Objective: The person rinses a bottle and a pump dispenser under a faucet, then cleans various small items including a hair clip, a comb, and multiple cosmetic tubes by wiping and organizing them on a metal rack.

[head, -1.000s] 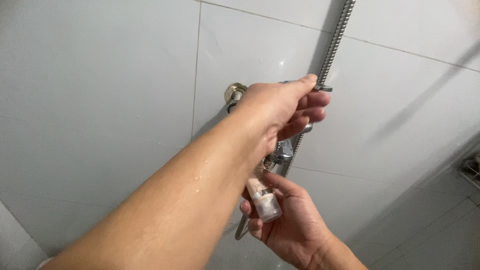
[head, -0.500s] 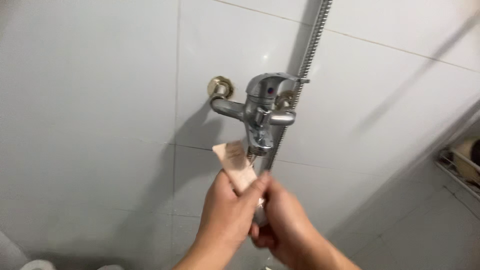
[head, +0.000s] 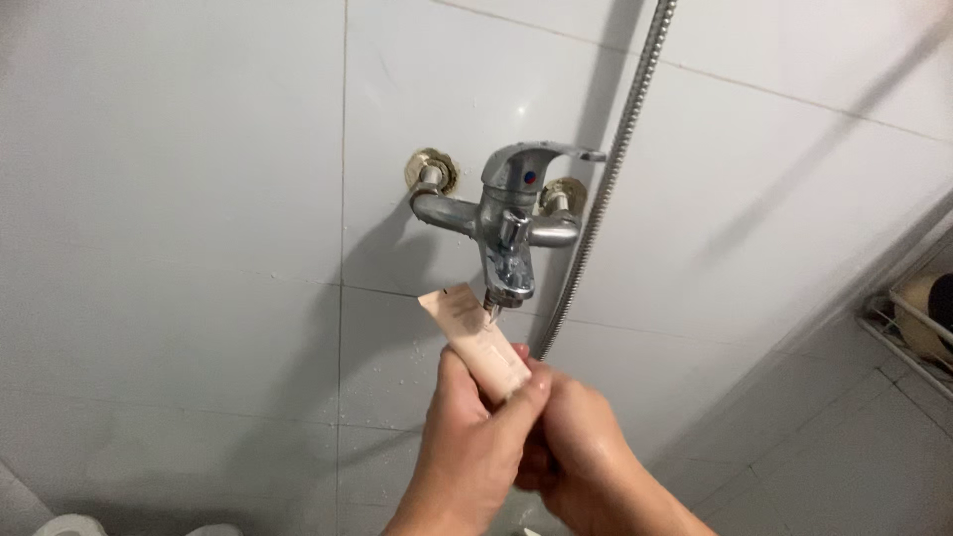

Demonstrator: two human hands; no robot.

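Beige tube (head: 475, 335) pinched between both hands, sticking upward.

White wall tiles (head: 179, 199), corner wire rack (head: 908, 337)

Chrome tap (head: 508, 218) and hose (head: 604, 189) crowd above the hands (head: 516, 437); left of them, bare tiled wall (head: 169, 228).

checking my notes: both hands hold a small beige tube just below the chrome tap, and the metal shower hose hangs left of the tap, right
Not quite. The head view shows the metal shower hose hanging to the right of the chrome tap, not left. The rest holds: the left hand and right hand both hold the small beige tube just below the tap.
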